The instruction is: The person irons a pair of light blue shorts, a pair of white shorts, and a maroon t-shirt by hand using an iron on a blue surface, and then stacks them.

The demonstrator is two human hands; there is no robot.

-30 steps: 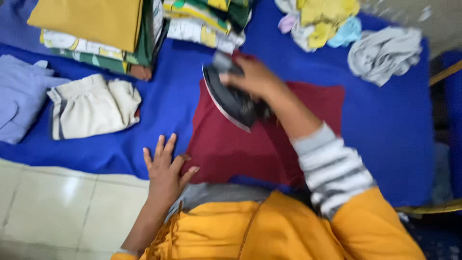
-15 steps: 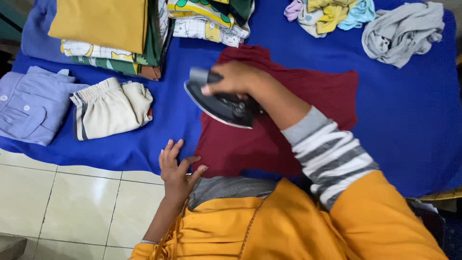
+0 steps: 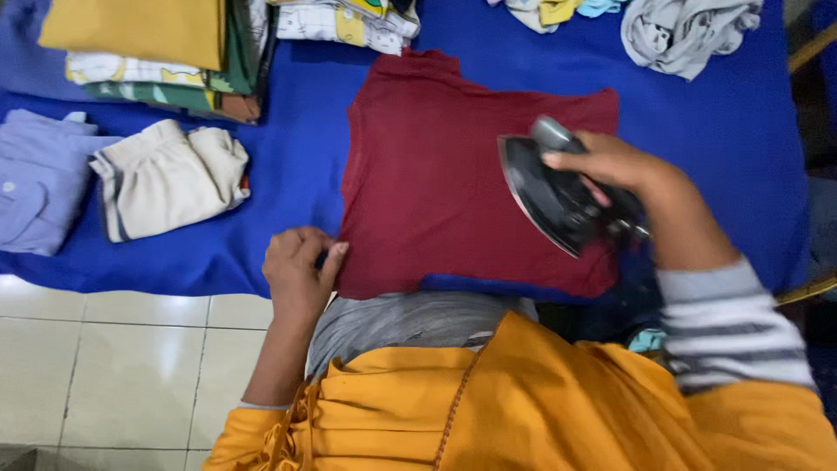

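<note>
No basket, box or tub showed in the view; the clothes lay straight on the blue cloth (image 3: 296,174) that covered the work surface. A dark red shirt (image 3: 436,174) was spread flat in the middle of it, its near edge at the cloth's front border. The right hand (image 3: 615,166) had its fingers wrapped tight around the handle of a black iron (image 3: 554,196), which sat on the right part of the shirt with its pointed end toward the left. The left hand (image 3: 296,270) rested at the shirt's lower left corner, fingers curled together and pressed on the hem, thumb tip touching the red fabric.

To the left lay a folded cream garment (image 3: 166,179), and just beside it, at the cloth's left edge, a folded pale blue shirt (image 3: 39,183). Behind these stood a stack of folded clothes (image 3: 166,52) with a mustard piece on top and striped and green ones under it. A second, smaller pile of patterned clothes (image 3: 349,19) sat just beyond the red shirt's collar. At the far right a crumpled grey garment (image 3: 689,30) lay loose, with a few pastel pieces (image 3: 558,10) near it at the top edge.

Below the cloth's front edge was a floor of pale tiles (image 3: 105,366). The person wore a yellow-orange top with a grey and white striped sleeve on the right arm
</note>
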